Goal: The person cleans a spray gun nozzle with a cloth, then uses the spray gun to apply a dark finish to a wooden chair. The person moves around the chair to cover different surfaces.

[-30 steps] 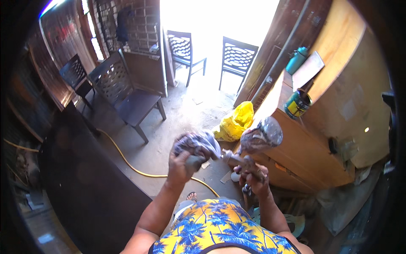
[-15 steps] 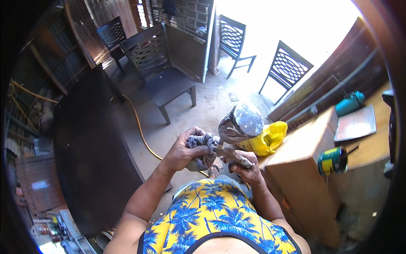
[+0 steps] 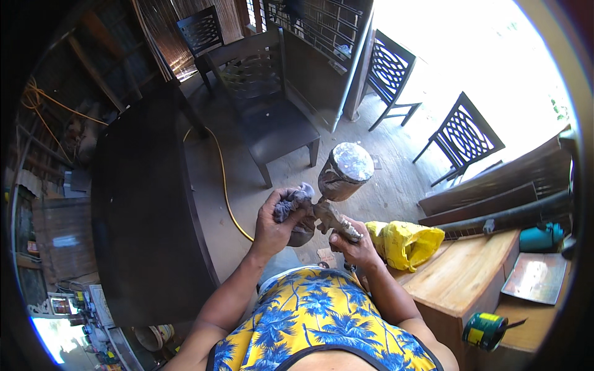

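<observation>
My right hand [image 3: 360, 246] is closed around the handle of a paint-smeared spray gun [image 3: 337, 221]. On top of the gun sits a round cup [image 3: 344, 176] with a pale, paint-splotched lid, leaning slightly to the right. In my left hand [image 3: 268, 227] is a bunched grey rag [image 3: 289, 205], pressed about the gun's front end. The fingers and cloth hide most of that end. Both hands are in front of my waist, over the floor.
A dark table [image 3: 145, 216] stands on the left, with a dark chair [image 3: 272, 123] beyond it. A yellow hose [image 3: 221, 167] crosses the floor. To the right are a yellow plastic bag [image 3: 408, 242], a wooden cabinet [image 3: 461, 281] and a green can [image 3: 482, 331].
The room has slid rightward in view as my head turned left. The rag sits more bunched in my left hand. My right hand still grips the spray gun.
</observation>
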`<state>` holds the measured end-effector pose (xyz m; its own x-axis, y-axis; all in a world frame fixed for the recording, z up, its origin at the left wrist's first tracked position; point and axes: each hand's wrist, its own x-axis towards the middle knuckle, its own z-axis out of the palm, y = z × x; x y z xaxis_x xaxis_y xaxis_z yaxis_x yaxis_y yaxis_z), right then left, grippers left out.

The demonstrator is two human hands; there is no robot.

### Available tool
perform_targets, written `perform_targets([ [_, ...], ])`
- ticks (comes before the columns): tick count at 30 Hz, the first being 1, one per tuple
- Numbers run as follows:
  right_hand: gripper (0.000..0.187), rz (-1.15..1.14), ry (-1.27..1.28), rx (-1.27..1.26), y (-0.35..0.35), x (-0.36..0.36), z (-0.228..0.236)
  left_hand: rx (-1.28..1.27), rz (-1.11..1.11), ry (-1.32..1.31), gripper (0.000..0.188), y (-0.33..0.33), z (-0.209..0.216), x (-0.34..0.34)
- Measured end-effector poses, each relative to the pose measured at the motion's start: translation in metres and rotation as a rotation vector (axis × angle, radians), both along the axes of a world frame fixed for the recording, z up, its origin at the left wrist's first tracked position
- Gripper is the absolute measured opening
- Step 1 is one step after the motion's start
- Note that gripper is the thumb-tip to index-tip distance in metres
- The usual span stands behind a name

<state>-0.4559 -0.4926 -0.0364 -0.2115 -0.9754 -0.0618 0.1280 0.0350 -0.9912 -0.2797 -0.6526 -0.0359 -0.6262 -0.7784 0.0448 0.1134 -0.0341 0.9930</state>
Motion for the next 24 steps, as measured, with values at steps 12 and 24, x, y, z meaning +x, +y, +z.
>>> perform_targets([
  [12, 0.036, -0.061, -0.094, 0.128, -0.235, -0.035, -0.044, -0.260, 0.281, -0.190, 0.025, -0.226, -0.056, -0.066],
  [24, 0.037, -0.365, 0.236, 0.355, -0.417, -0.122, -0.098, 0.426, 0.064, -0.149, 0.013, -0.348, -0.129, -0.061],
])
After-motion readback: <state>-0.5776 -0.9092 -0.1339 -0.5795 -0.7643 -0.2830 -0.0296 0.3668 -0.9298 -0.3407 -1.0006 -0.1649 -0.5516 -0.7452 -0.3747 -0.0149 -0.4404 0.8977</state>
